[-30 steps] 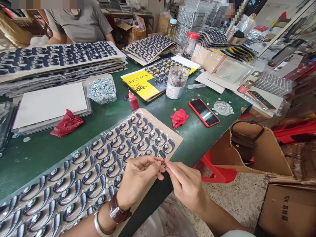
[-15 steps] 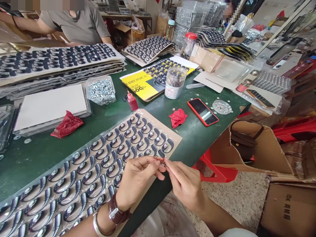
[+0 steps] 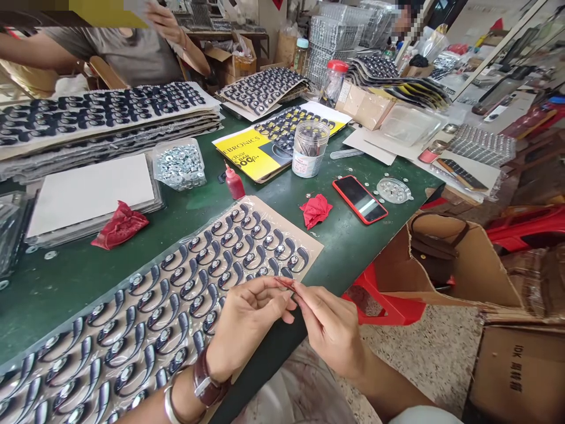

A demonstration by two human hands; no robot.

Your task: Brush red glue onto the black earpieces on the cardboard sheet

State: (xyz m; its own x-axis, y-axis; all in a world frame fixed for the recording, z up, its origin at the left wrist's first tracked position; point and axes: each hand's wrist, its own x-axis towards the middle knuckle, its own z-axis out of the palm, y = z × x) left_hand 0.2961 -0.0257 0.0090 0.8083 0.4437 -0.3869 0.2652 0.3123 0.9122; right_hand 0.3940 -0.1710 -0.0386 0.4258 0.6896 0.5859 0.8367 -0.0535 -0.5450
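Note:
Close together over the near right edge of a plastic-covered cardboard sheet (image 3: 295,229), my hands meet fingertip to fingertip. My left hand (image 3: 247,321) is closed in a pinch, and so is my right hand (image 3: 333,327). Between them is a thin, small red piece (image 3: 285,284), mostly hidden by the fingers; its kind is unclear. Rows of black hook-shaped parts (image 3: 164,306) with shiny round metal pieces lie on the sheet, to the left of and beyond my hands.
A red-cased phone (image 3: 359,200), a crumpled red cloth (image 3: 316,211), a red squeeze bottle (image 3: 235,184) and a clear jar (image 3: 309,153) stand beyond. A tub of metal discs (image 3: 179,164) is farther left. An open carton (image 3: 481,271) sits right. Another person (image 3: 132,53) works opposite.
My hands stay almost in place, still pinching the red piece, with slight finger movement. Across the table, the other person has raised a hand and a yellow sheet shows there.

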